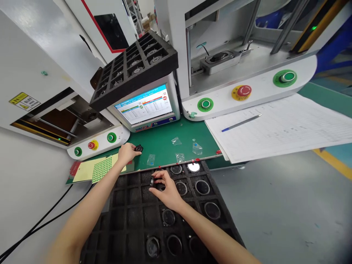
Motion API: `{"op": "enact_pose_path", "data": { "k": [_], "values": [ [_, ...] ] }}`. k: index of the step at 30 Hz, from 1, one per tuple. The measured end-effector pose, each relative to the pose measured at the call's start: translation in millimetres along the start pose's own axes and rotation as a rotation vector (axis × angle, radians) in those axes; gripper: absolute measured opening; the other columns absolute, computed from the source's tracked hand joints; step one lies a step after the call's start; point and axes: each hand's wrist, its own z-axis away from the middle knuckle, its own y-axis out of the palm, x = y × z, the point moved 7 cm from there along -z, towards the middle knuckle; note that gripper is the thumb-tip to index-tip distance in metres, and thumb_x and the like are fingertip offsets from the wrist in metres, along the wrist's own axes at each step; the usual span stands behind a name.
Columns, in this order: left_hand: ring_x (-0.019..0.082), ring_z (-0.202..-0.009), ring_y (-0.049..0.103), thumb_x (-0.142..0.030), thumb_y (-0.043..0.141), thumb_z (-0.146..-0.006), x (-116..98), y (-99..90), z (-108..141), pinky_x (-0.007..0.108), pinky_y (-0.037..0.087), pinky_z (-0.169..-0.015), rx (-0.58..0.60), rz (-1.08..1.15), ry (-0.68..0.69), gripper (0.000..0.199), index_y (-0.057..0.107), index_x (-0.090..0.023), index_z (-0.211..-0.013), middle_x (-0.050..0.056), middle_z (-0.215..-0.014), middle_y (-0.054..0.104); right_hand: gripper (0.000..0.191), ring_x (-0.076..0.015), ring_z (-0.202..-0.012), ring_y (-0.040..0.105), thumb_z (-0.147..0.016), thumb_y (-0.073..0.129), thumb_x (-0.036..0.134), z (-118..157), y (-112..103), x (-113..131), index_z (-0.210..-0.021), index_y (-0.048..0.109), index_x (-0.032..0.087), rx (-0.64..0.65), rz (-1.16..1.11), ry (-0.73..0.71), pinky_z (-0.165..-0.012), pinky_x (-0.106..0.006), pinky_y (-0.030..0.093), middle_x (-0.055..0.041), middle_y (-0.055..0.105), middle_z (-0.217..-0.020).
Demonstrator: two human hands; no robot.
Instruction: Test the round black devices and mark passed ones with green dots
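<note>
My left hand [127, 153] pinches a small dark round watch part [138, 148] above the green bench top, in front of the monitor. Over the black foam tray [132, 201], my right hand [165, 187] grips another dark round watch part [151, 181] by its edges, held on its side between thumb and fingers. Several round watch parts with dark glass faces, such as one [202, 187], lie in the tray's right-hand compartments. One of them at the top [193, 167] reflects white light.
A monitor [148, 106] stands ahead under a second foam tray [134, 69]. Button panels [244, 91] of two machines flank it. Papers [280, 128] with a pen [242, 123] lie right. Film pieces [197, 147] and green-dot stickers [102, 169] are on the bench.
</note>
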Motion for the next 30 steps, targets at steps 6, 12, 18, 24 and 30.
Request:
{"op": "enact_pose_path", "data": {
  "k": [6, 12, 18, 24, 30],
  "values": [
    [0.029, -0.099, 0.068, -0.038, 0.079, -0.066, 3, 3.9, -9, 0.032, 0.049, -0.079, 0.023, -0.002, -0.022, 0.037, 0.073, -0.017, -0.096, 0.01, -0.102, 0.075, 0.035, -0.017, -0.09, 0.062, -0.064, 0.07, 0.02, 1, -1, -2, -0.088, 0.045, 0.025, 0.001, 0.006, 0.004, -0.081, -0.035, 0.055, -0.0027, 0.061, -0.103],
    [0.027, -0.097, 0.068, -0.037, 0.077, -0.067, 4, 3.1, -8, 0.031, 0.048, -0.076, 0.065, 0.001, 0.034, 0.037, 0.071, -0.02, -0.099, 0.007, -0.103, 0.074, 0.035, -0.0168, -0.089, 0.062, -0.063, 0.07, 0.018, 1, 1, -2, -0.088, 0.046, 0.025, 0.005, 0.01, 0.007, -0.08, -0.035, 0.055, -0.002, 0.061, -0.101],
    [0.035, -0.103, 0.065, -0.038, 0.081, -0.057, -7, -4.7, -15, 0.035, 0.048, -0.078, 0.034, 0.056, 0.092, 0.051, 0.07, -0.019, -0.103, 0.013, -0.105, 0.073, 0.036, -0.0169, -0.087, 0.062, -0.063, 0.07, 0.015, 0, 0, -3, -0.088, 0.046, 0.025, 0.0, 0.032, 0.0, -0.078, -0.034, 0.056, -0.002, 0.061, -0.1],
    [0.033, -0.087, 0.068, -0.024, 0.083, -0.045, -13, -9.8, -26, 0.037, 0.05, -0.079, -0.015, 0.281, 0.146, 0.025, 0.07, -0.02, -0.066, 0.008, -0.076, 0.074, 0.037, -0.0171, -0.088, 0.062, -0.062, 0.07, 0.015, -1, 1, -6, -0.089, 0.046, 0.025, 0.001, 0.043, -0.001, -0.078, -0.034, 0.056, -0.0018, 0.061, -0.1],
    [0.022, -0.092, 0.069, -0.041, 0.066, -0.074, -17, 5.3, -18, 0.034, 0.054, -0.083, -0.1, 0.723, 0.197, 0.036, 0.068, -0.016, -0.1, 0.01, -0.104, 0.072, 0.036, -0.0173, -0.089, 0.063, -0.064, 0.07, 0.018, -2, 0, -9, -0.09, 0.047, 0.025, 0.001, 0.089, -0.011, -0.078, -0.034, 0.055, -0.0023, 0.062, -0.1]
  ]
}}
